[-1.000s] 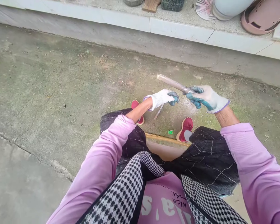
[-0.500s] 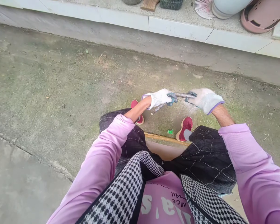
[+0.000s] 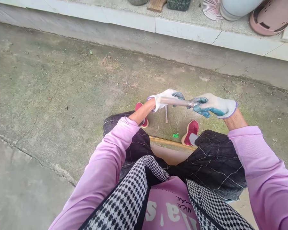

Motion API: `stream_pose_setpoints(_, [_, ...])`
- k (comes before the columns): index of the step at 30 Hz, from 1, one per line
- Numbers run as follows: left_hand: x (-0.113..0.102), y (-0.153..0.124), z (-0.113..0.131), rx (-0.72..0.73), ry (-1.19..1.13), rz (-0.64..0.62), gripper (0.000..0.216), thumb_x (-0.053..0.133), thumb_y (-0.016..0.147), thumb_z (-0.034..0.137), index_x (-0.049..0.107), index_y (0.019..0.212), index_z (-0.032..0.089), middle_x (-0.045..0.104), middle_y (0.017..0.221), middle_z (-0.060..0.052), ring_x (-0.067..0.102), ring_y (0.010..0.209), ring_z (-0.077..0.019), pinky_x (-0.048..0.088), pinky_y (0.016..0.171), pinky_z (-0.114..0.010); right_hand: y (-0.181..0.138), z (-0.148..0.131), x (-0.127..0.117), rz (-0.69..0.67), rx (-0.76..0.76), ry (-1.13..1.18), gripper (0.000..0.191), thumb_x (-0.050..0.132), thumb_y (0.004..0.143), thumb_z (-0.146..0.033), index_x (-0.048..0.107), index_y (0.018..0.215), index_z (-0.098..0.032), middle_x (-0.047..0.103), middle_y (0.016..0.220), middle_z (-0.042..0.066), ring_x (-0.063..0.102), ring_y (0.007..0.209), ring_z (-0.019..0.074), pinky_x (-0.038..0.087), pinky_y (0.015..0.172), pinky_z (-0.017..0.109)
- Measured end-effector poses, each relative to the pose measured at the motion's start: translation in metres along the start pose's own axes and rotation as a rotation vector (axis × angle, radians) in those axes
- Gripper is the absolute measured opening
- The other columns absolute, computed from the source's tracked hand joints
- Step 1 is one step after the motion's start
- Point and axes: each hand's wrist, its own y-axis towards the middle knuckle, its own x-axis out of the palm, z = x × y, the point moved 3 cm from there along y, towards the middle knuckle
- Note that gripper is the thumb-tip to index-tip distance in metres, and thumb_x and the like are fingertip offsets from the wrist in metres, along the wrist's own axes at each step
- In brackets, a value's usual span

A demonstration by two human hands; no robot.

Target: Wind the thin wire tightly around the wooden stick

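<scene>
Both my hands wear white knit gloves with blue-grey coated fingers. My right hand [image 3: 212,105] is closed round one end of a grey-brown stick [image 3: 176,101], whose pale, motion-smeared far end points left across my left glove. Silvery bands show on the stick near my right fingers. My left hand [image 3: 169,95] is beside it, behind the stick, fingers curled. Below the left palm hangs a second thin grey length [image 3: 166,114], apparently held there. Whether the two lengths join is hidden by the hand.
A raised ledge with white tile edging [image 3: 187,30] runs across the far side. On it stand a pink pot [image 3: 270,19], a white pot [image 3: 237,8] and a wooden board [image 3: 156,4]. A green scrap [image 3: 175,135] lies on the concrete between my red shoes [image 3: 191,131].
My right hand has turned and shifted slightly right. The stick's free end now swings over my left glove. The lower length under my left hand points more straight down.
</scene>
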Motion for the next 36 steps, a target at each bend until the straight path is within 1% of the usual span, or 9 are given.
stream_pose_setpoints(4, [-0.002,-0.003,0.002,-0.070,0.086,-0.021,0.026,0.067,0.084,0.005,0.088,0.097,0.015,0.083,0.090,0.000,0.067,0.078,-0.0124,0.056,0.079,-0.023,0.006,0.010,-0.001,-0.125,0.142,-0.317,0.050,0.100,0.075,-0.063,0.089,0.099,-0.021,0.064,0.068,-0.003,0.052,0.055,0.0124,0.040,0.048,0.027])
stream_pose_setpoints(10, [0.007,-0.005,0.001,-0.151,0.013,0.032,0.014,0.073,0.089,0.003,0.077,0.087,0.016,0.065,0.067,0.006,0.056,0.063,-0.0087,0.049,0.067,-0.020,0.027,0.012,-0.017,0.255,0.228,-0.910,0.018,0.080,0.093,-0.042,0.084,0.092,-0.024,0.072,0.073,0.003,0.067,0.071,0.0218,0.044,0.065,0.033])
stream_pose_setpoints(12, [0.009,-0.003,-0.001,-0.156,-0.076,0.038,0.012,0.075,0.091,0.003,0.079,0.094,0.014,0.069,0.068,0.004,0.061,0.064,-0.0093,0.053,0.070,-0.022,0.028,0.008,-0.020,0.403,0.197,-0.923,0.016,0.080,0.094,-0.040,0.082,0.092,-0.024,0.073,0.076,0.005,0.069,0.077,0.0248,0.046,0.069,0.034])
stream_pose_setpoints(15, [0.010,-0.001,-0.004,-0.139,-0.160,0.023,0.009,0.077,0.094,0.005,0.081,0.100,0.012,0.075,0.074,0.000,0.067,0.067,-0.0107,0.059,0.075,-0.025,0.023,0.006,-0.020,0.487,0.152,-0.590,0.022,0.083,0.095,-0.045,0.076,0.092,-0.024,0.066,0.074,0.003,0.062,0.068,0.0221,0.048,0.063,0.035])
stream_pose_setpoints(19, [0.006,0.003,-0.011,-0.084,-0.105,-0.017,0.007,0.079,0.095,0.009,0.083,0.100,0.014,0.079,0.082,-0.003,0.070,0.072,-0.0129,0.063,0.082,-0.030,0.012,0.003,-0.012,0.393,0.011,-0.091,0.045,0.100,0.082,-0.059,0.078,0.096,-0.022,0.058,0.070,-0.001,0.049,0.059,0.0154,0.045,0.049,0.030])
stream_pose_setpoints(22, [-0.001,0.005,-0.011,-0.027,0.001,-0.033,0.013,0.074,0.097,0.010,0.085,0.095,0.018,0.080,0.086,-0.003,0.070,0.080,-0.0150,0.060,0.083,-0.028,0.005,-0.001,-0.007,0.218,-0.004,-0.025,0.060,0.109,0.068,-0.059,0.084,0.102,-0.017,0.062,0.071,-0.001,0.050,0.056,0.0130,0.043,0.046,0.029])
stream_pose_setpoints(29, [-0.004,-0.005,0.006,-0.058,0.100,-0.094,0.021,0.068,0.085,0.002,0.084,0.092,0.014,0.079,0.086,0.003,0.063,0.079,-0.0115,0.053,0.083,-0.023,0.011,0.006,-0.006,-0.034,0.193,-0.384,0.038,0.101,0.078,-0.053,0.089,0.095,-0.022,0.063,0.067,-0.003,0.054,0.055,0.0125,0.040,0.051,0.028])
stream_pose_setpoints(33, [0.003,-0.011,0.010,-0.159,0.245,-0.021,0.018,0.069,0.083,0.002,0.073,0.074,0.018,0.061,0.064,0.007,0.053,0.064,-0.0104,0.043,0.065,-0.023,0.027,0.015,-0.006,0.065,0.246,-0.762,0.013,0.086,0.092,-0.037,0.084,0.092,-0.024,0.066,0.067,-0.003,0.056,0.058,0.0147,0.039,0.058,0.031])
stream_pose_setpoints(36, [0.006,-0.010,0.007,-0.217,0.151,0.071,0.019,0.070,0.089,0.003,0.071,0.078,0.019,0.064,0.063,0.006,0.057,0.061,-0.0110,0.046,0.063,-0.022,0.037,0.013,-0.009,0.227,0.172,-0.911,0.015,0.078,0.097,-0.037,0.082,0.092,-0.024,0.074,0.076,0.003,0.063,0.069,0.0196,0.042,0.066,0.033])
